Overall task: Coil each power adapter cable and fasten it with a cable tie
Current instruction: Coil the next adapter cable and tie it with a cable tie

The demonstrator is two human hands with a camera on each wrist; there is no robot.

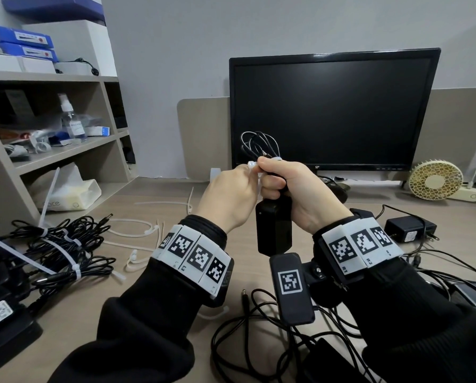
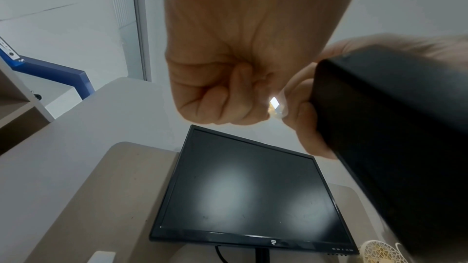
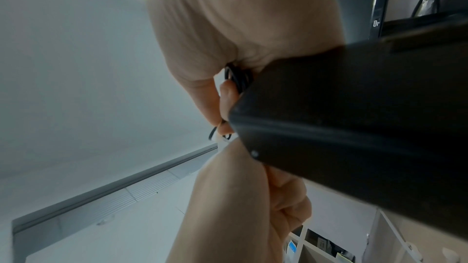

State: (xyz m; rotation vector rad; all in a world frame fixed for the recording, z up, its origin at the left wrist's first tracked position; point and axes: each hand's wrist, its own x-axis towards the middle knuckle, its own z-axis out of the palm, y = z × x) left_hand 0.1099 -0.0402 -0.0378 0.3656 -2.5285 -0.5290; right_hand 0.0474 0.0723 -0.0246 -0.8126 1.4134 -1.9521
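My right hand (image 1: 279,179) grips a black power adapter (image 1: 273,230) that hangs below it, together with its coiled black cable (image 1: 259,146), whose loops stick up above the fist. A white cable tie (image 1: 252,165) wraps the coil. My left hand (image 1: 238,189) pinches the tie just left of the right fist. In the left wrist view the left hand (image 2: 228,97) is curled, with the tie (image 2: 276,105) against the adapter (image 2: 392,137). The right wrist view shows the cable (image 3: 236,79) under the right hand's fingers (image 3: 222,97) beside the adapter (image 3: 354,117).
Tied adapters with bundled cables (image 1: 57,250) lie at the left. Loose white cable ties (image 1: 137,230) are scattered on the desk (image 1: 154,275). Uncoiled adapters and cables (image 1: 408,230) lie at the right and front. A monitor (image 1: 333,111), a small fan (image 1: 435,179) and shelves (image 1: 51,120) stand behind.
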